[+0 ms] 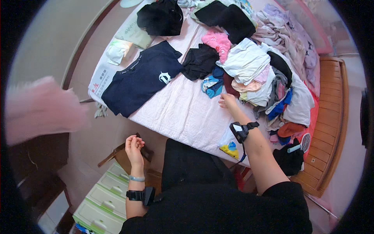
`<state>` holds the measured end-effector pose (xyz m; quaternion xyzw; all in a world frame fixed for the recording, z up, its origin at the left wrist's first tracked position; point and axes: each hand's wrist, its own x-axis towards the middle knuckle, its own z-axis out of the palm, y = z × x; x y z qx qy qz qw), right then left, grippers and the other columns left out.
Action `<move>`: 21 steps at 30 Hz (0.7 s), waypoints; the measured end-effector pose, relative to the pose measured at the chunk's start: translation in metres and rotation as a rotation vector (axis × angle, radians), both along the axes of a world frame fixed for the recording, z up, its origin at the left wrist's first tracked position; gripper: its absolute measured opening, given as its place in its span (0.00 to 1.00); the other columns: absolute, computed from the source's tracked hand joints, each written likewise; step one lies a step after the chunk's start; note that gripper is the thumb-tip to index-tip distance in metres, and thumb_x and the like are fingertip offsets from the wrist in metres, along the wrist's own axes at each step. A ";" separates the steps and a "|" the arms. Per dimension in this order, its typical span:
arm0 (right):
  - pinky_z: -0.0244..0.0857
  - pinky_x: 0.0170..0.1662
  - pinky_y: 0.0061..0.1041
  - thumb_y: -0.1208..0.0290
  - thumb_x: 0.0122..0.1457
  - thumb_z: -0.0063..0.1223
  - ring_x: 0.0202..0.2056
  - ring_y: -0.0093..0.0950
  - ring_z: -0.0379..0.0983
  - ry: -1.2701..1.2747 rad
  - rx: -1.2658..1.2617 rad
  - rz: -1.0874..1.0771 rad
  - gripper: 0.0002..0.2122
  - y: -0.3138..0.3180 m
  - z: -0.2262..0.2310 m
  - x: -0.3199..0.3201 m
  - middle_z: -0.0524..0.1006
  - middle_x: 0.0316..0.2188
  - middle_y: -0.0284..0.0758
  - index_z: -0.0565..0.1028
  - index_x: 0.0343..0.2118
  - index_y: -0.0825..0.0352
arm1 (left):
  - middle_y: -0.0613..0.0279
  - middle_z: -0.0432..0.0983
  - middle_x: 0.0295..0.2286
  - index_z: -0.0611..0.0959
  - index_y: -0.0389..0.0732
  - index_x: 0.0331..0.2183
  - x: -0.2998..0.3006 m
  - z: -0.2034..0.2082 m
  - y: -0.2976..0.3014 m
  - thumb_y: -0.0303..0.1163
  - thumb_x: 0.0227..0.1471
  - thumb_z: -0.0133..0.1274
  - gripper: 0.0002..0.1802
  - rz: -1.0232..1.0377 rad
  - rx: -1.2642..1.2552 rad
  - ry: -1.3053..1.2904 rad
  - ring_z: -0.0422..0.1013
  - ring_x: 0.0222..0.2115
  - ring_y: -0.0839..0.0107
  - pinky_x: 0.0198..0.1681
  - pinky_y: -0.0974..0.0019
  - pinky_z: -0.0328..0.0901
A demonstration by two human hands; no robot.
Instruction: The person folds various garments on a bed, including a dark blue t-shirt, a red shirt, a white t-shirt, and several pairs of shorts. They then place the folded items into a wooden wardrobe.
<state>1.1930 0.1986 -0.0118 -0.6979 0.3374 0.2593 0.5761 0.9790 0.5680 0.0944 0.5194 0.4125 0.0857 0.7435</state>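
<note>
My right hand (228,101) is at the near left edge of a heap of clothes, its fingers slightly bent and nothing visible in them. Closest to it are a blue patterned garment (212,85) and a dark red cloth (230,84); whether the fingertips touch either, I cannot tell. White folded clothes (245,58) top the heap. Off the bed's near side, my left hand (134,150) is raised with loosely curled fingers and holds nothing. A pink cloth (44,111), smeared by motion, appears at the far left, apart from both hands. A navy T-shirt (146,76) lies spread on the bed.
The bed (183,113) has a pale pink quilted cover. Black garments (161,17), a pink garment (218,43) and a paper-wrapped pack (119,50) lie farther back. A wooden headboard (325,128) stands right; green-white drawers (105,201) and a wooden stool (121,158) stand lower left.
</note>
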 end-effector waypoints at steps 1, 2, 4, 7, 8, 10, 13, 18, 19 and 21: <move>0.65 0.25 0.24 0.63 0.50 0.49 0.26 0.24 0.70 0.007 -0.009 -0.025 0.13 0.010 -0.007 0.009 0.71 0.27 0.32 0.70 0.32 0.67 | 0.66 0.68 0.22 0.71 0.40 0.31 0.007 -0.005 0.007 0.30 0.52 0.42 0.05 -0.024 -0.004 0.035 0.65 0.21 0.79 0.26 0.77 0.62; 0.65 0.25 0.23 0.62 0.50 0.49 0.27 0.24 0.70 0.010 -0.019 -0.049 0.12 0.021 -0.014 0.017 0.71 0.27 0.31 0.70 0.31 0.67 | 0.66 0.69 0.22 0.71 0.40 0.31 0.013 -0.010 0.013 0.30 0.52 0.42 0.05 -0.037 -0.016 0.072 0.65 0.21 0.79 0.26 0.77 0.62; 0.65 0.23 0.22 0.62 0.50 0.49 0.26 0.24 0.69 -0.054 -0.054 -0.076 0.13 0.042 -0.027 0.031 0.71 0.27 0.31 0.70 0.31 0.68 | 0.66 0.69 0.22 0.71 0.40 0.30 0.023 -0.021 0.024 0.30 0.52 0.43 0.05 -0.053 -0.038 0.162 0.65 0.21 0.79 0.26 0.77 0.62; 0.65 0.23 0.21 0.63 0.50 0.50 0.24 0.23 0.69 -0.181 -0.071 -0.074 0.14 0.071 -0.040 0.055 0.71 0.27 0.33 0.70 0.34 0.70 | 0.66 0.69 0.21 0.71 0.41 0.29 0.035 -0.033 0.033 0.30 0.51 0.43 0.04 -0.115 -0.077 0.144 0.65 0.21 0.79 0.25 0.77 0.61; 0.64 0.23 0.21 0.64 0.50 0.50 0.24 0.23 0.69 -0.240 -0.062 -0.067 0.15 0.077 -0.041 0.063 0.71 0.28 0.34 0.69 0.35 0.71 | 0.66 0.69 0.21 0.71 0.41 0.29 0.039 -0.037 0.035 0.30 0.51 0.43 0.04 -0.125 -0.084 0.155 0.65 0.21 0.79 0.25 0.77 0.61; 0.64 0.33 0.25 0.64 0.45 0.55 0.30 0.30 0.69 -0.449 -0.426 -0.077 0.19 0.092 -0.043 0.087 0.72 0.29 0.41 0.68 0.36 0.73 | 0.66 0.69 0.21 0.71 0.41 0.29 0.045 -0.042 0.038 0.30 0.51 0.43 0.04 -0.149 -0.093 0.173 0.65 0.21 0.78 0.26 0.77 0.61; 0.56 0.46 0.30 0.71 0.43 0.54 0.40 0.40 0.63 -0.738 -0.612 -0.046 0.18 0.087 -0.033 0.118 0.58 0.45 0.52 0.67 0.38 0.70 | 0.65 0.69 0.21 0.72 0.40 0.29 0.052 -0.048 0.043 0.29 0.51 0.43 0.05 -0.182 -0.091 0.191 0.65 0.21 0.78 0.26 0.77 0.61; 0.61 0.41 0.26 0.71 0.39 0.55 0.39 0.35 0.68 -0.725 -0.851 0.254 0.20 0.064 -0.020 0.166 0.70 0.36 0.48 0.71 0.39 0.71 | 0.65 0.69 0.22 0.72 0.39 0.29 0.055 -0.053 0.051 0.31 0.51 0.43 0.06 -0.221 -0.094 0.223 0.65 0.21 0.78 0.26 0.77 0.61; 0.62 0.36 0.23 0.71 0.41 0.55 0.32 0.30 0.69 -0.683 -0.707 0.144 0.18 0.064 -0.017 0.170 0.72 0.30 0.43 0.71 0.38 0.72 | 0.65 0.69 0.22 0.71 0.39 0.29 0.057 -0.053 0.051 0.32 0.52 0.43 0.07 -0.241 -0.100 0.229 0.65 0.21 0.78 0.27 0.76 0.61; 0.61 0.28 0.18 0.73 0.44 0.54 0.24 0.21 0.67 -0.664 -0.567 -0.023 0.14 0.067 -0.001 0.169 0.73 0.22 0.34 0.71 0.35 0.73 | 0.64 0.69 0.22 0.72 0.39 0.30 0.066 -0.052 0.051 0.33 0.51 0.44 0.08 -0.289 -0.111 0.235 0.66 0.22 0.77 0.27 0.76 0.61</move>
